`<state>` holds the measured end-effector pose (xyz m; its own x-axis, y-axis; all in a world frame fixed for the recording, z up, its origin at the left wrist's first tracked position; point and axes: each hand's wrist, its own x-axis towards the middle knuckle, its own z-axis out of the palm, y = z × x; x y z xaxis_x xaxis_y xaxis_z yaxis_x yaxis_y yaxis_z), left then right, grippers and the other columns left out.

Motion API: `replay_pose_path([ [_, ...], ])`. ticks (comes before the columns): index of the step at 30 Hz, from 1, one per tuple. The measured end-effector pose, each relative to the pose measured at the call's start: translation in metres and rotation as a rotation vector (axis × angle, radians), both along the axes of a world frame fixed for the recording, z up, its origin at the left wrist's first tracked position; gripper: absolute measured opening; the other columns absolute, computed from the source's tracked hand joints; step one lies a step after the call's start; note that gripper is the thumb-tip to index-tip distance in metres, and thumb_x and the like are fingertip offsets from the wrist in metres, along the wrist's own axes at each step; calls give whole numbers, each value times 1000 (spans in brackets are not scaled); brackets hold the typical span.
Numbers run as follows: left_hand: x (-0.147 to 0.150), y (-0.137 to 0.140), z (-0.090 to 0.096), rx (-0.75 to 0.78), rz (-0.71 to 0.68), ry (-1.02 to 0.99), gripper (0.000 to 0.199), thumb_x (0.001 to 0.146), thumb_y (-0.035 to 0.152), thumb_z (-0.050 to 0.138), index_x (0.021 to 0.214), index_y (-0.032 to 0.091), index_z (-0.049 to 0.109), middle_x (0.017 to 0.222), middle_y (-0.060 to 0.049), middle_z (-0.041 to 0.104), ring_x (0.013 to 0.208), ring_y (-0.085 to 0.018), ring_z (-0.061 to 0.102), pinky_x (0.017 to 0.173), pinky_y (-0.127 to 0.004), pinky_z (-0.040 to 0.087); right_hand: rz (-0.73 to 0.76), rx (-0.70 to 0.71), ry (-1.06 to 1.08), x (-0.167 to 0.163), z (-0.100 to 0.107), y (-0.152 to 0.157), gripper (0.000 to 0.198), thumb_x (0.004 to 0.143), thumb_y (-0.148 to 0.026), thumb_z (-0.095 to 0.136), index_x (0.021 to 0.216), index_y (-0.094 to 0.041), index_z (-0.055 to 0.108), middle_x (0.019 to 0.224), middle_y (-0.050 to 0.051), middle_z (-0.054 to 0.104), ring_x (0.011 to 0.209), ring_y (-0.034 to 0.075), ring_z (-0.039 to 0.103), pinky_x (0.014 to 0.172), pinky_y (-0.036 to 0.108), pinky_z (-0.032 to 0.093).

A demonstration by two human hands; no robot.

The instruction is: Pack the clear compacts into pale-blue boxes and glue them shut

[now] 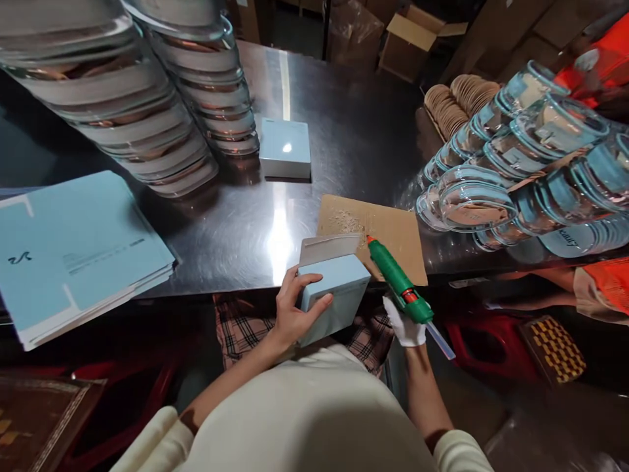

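A light blue carton (339, 288) with a raised flap (329, 249) is tilted at the table's front edge. My left hand (299, 305) is closed around its left side, thumb and fingers on the blue faces. In my gloved right hand (405, 322) is a green hot glue gun (396, 270), with a clear glue stick (441, 341) poking out of its back. Its orange nozzle points up and left, close to the flap's right end. Under the nozzle lies a brown cardboard sheet (400, 242) with crumbs of residue on it. My right fingers are mostly hidden behind the gun.
A closed blue box (285, 149) sits farther back on the metal table (344, 118). Tall stacks of clear-lidded containers (216, 85) stand at the left, beside flat blue sheets (78, 255). More clear containers (521, 164) crowd the right, near a person's orange sleeve (607, 288).
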<state>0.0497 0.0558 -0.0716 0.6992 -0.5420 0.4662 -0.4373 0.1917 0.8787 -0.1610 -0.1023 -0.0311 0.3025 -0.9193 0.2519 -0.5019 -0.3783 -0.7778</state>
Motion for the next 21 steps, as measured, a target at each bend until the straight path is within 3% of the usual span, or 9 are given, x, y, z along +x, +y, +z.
replay_pose_path([
  [4,5,1,-3,-3,-17,79,30,91,45,81,111,26,73,115,-6,69,113,-24,67,96,-36,54,-215,321,-224,16,0,-46,44,57,-52,86,81,-19,71,79,8,78,59,20,64,56,35,55],
  [7,8,3,-2,15,-54,185,39,88,56,80,110,25,72,116,-7,68,110,-25,67,94,-37,54,-208,610,-273,28,12,-91,48,65,-59,78,88,-17,72,84,10,80,48,14,56,44,29,44],
  [9,9,4,1,17,-64,251,44,87,61,80,110,25,70,116,-7,67,106,-24,67,90,-35,54,-215,716,-143,25,25,-116,47,75,-63,73,85,-17,71,77,11,78,47,16,58,45,30,46],
  [11,11,6,5,-3,-65,294,46,86,63,80,109,25,69,112,-5,66,101,-23,66,85,-33,53,-260,631,59,17,39,-128,42,79,-60,75,76,-18,71,68,12,75,58,22,67,54,33,53],
  [14,13,6,10,-30,-107,324,42,87,60,81,108,26,67,107,-3,64,94,-21,65,79,-30,52,-337,266,181,14,56,-113,32,75,-49,85,77,-18,76,76,12,77,83,27,74,72,35,58],
  [16,14,5,11,-31,-161,324,41,87,60,81,107,27,67,105,-3,63,94,-21,65,79,-31,53,-187,160,91,28,58,-88,41,74,-51,86,98,-18,81,92,10,80,90,25,74,81,37,60],
  [17,14,4,11,-24,-187,316,42,87,61,80,107,26,67,107,-4,64,96,-22,66,81,-32,54,-40,202,24,39,57,-74,50,73,-54,87,110,-19,81,99,9,81,92,24,74,83,37,60],
  [19,12,2,9,-1,-213,292,46,86,66,80,104,25,67,119,-8,65,110,-27,67,91,-37,55,275,462,-97,64,48,-51,64,69,-58,91,119,-20,79,107,8,82,94,23,75,87,38,62],
  [21,10,-1,6,16,-214,294,49,85,68,80,102,24,65,140,-14,61,129,-33,63,101,-43,54,422,681,-172,82,38,-39,65,66,-60,94,114,-20,80,104,6,82,93,23,76,87,38,62],
])
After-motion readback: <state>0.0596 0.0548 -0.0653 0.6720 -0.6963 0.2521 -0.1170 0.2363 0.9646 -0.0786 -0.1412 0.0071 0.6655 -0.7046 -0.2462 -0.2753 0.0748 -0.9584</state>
